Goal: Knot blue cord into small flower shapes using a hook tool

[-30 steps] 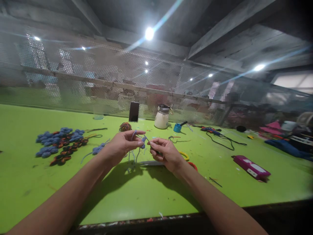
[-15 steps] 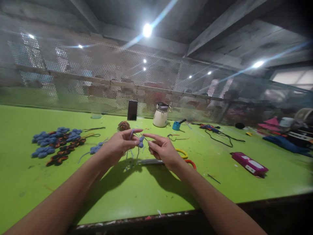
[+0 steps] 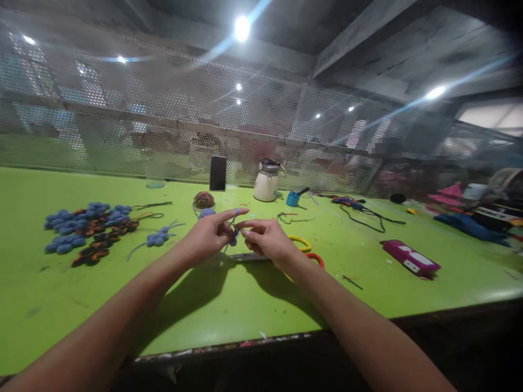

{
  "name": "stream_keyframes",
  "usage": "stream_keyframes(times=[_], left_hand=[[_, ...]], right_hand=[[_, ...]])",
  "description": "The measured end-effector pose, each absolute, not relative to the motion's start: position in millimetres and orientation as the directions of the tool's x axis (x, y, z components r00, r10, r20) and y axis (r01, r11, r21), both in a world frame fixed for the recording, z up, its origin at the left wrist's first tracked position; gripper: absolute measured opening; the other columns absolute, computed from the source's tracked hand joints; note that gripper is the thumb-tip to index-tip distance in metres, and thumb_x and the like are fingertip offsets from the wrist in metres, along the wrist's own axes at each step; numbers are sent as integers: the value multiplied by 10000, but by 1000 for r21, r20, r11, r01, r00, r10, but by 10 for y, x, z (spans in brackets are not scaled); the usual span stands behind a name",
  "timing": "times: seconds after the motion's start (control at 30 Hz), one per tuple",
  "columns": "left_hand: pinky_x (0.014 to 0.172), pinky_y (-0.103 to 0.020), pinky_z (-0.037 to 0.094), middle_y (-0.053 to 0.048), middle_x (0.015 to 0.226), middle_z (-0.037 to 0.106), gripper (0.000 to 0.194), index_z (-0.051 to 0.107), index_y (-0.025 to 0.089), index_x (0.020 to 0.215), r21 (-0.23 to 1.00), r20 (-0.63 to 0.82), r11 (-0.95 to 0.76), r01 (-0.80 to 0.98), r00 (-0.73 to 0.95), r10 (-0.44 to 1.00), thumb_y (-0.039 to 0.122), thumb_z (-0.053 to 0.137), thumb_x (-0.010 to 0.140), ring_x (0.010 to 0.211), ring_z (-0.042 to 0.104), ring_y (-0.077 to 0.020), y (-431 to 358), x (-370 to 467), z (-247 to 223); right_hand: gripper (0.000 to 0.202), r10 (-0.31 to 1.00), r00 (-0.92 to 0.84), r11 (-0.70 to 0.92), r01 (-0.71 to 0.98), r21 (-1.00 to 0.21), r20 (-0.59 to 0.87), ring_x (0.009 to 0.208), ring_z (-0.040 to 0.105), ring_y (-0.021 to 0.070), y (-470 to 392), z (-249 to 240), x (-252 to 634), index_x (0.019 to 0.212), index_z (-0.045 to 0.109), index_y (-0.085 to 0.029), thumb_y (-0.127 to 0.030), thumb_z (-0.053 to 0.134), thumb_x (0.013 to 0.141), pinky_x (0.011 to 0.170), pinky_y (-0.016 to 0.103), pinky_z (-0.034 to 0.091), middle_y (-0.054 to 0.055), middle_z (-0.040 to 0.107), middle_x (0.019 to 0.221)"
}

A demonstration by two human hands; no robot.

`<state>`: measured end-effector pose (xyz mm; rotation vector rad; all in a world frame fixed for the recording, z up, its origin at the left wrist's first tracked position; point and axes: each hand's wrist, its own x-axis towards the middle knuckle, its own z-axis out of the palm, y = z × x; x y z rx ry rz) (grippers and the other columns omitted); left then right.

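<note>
My left hand [image 3: 208, 235] pinches a small blue-purple crochet piece [image 3: 234, 238], with its yarn looped over the outstretched index finger. Close against it, my right hand [image 3: 267, 239] is closed on a thin crochet hook, mostly hidden by the fingers. A ball of blue-purple yarn [image 3: 207, 213] lies behind my left hand. Beneath both hands rest large scissors [image 3: 301, 240], their yellow and red handles showing past my right wrist. To the left lie a loose blue crochet flower [image 3: 158, 237] with yarn tails and a cluster of blue flowers [image 3: 65, 243] and dark orange flowers [image 3: 92, 253].
Along the back of the green table [image 3: 196, 321] stand a multicoloured yarn ball [image 3: 203, 200], a phone [image 3: 218, 173], a cream jug [image 3: 266, 182] and a blue pot [image 3: 292, 199]. To the right are a purple box [image 3: 411, 257] and dark cords [image 3: 368, 214]. A mesh screen rises behind.
The view has tilted down and shifted slightly. My left index finger has stretched out farther, and my hands have drawn closer around the crochet piece. The blue-purple yarn ball now shows behind my left hand.
</note>
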<state>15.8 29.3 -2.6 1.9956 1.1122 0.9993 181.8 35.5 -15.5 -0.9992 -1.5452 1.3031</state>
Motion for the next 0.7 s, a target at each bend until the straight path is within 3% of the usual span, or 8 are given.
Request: stream_keyframes(times=[0.1,0.2,0.33,0.47,0.57,0.7], left_hand=[[554,-241,330,42,579,476,450,613,167,1179,752,384,-462,471,257,887,157,547,734,528,403,-102,303,196,-64],[580,-249,360,25,614,520,409,646,145,1127,812,427,-451,371,150,892,180,595,723,561,445,-106,301,239,-93],[612,-230,405,46,608,533,552,589,154,1199,946,322,-318,-65,71,944,161,701,658,586,498,-94,277,296,-84],[620,-188,445,22,631,577,534,622,146,1130,904,100,-30,-425,144,984,48,723,614,635,565,-88,272,279,-61],[573,-157,446,-35,690,629,393,676,103,998,884,3,98,-457,215,977,-22,686,625,652,588,-89,283,208,-31],[571,-157,455,-44,695,655,313,701,98,917,913,-26,120,-391,236,971,-44,668,640,618,583,-80,274,117,44]], right_hand=[[373,965,-263,-30,-125,-992,4,338,301,30,349,-192,1767,1059,633,-99,-202,607,701,353,162,160,-73,467,438],[434,971,-237,-41,-250,-967,20,350,303,26,340,-207,1757,1105,603,-105,-222,640,688,360,159,150,-68,487,474],[488,955,-260,51,-332,-942,143,384,321,24,327,-199,1777,1171,592,-146,-253,673,702,380,163,168,-63,501,522],[467,941,-256,135,-311,-941,220,382,302,26,312,-184,1775,1172,608,-146,-267,660,724,380,175,162,-66,481,503],[444,927,-256,205,-270,-941,276,388,292,29,313,-171,1783,1153,628,-133,-273,649,732,380,179,162,-65,463,490],[417,890,-306,284,-206,-937,337,403,303,36,339,-147,1836,1102,664,-124,-261,658,709,383,182,171,-65,428,469]])
